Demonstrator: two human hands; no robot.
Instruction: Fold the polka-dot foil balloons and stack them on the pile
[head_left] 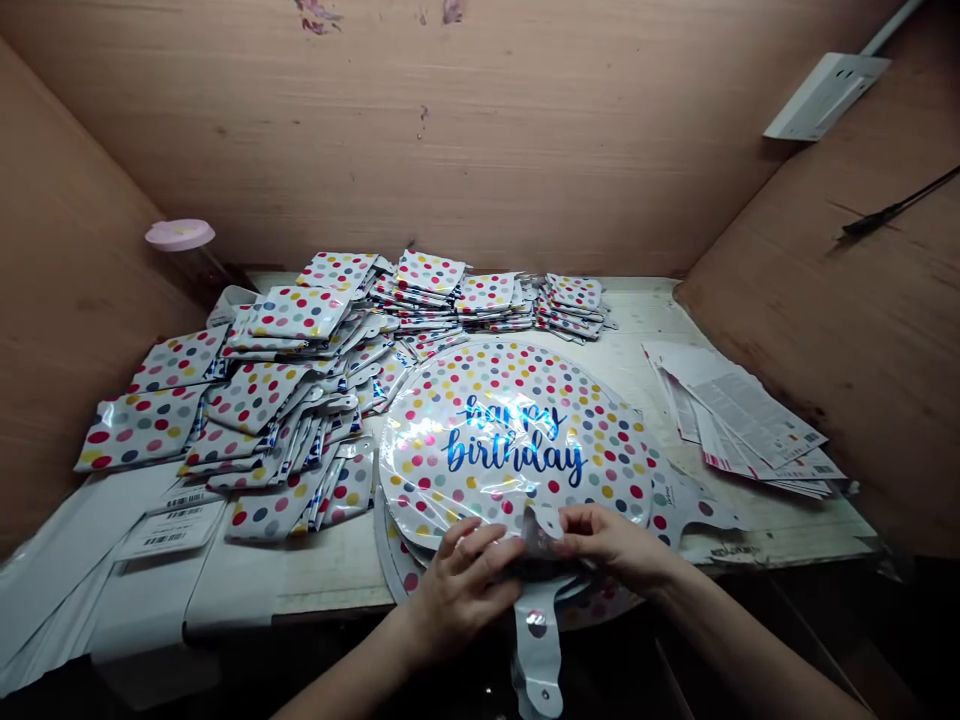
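A flat foil balloon [517, 395] with coloured dots and blue "happy birthday" lettering lies on top of several others in the middle of the table. Its silver neck tab [541, 528] is folded up at the near edge. My right hand [611, 545] pinches this tab between thumb and fingers. From the other side, my left hand [469, 585] has its curled fingers closed at the same tab, with the fingertips partly hidden. Just below, the neck [537, 640] of a lower balloon hangs over the table's front edge.
Stacks of folded dotted balloons [300, 312] fill the left and back of the table. Printed paper sheets [750, 410] lie at the right. White cards with barcodes [169, 528] are at the front left. A pink-lidded cup [180, 236] stands by the left wall; wooden panels enclose the table.
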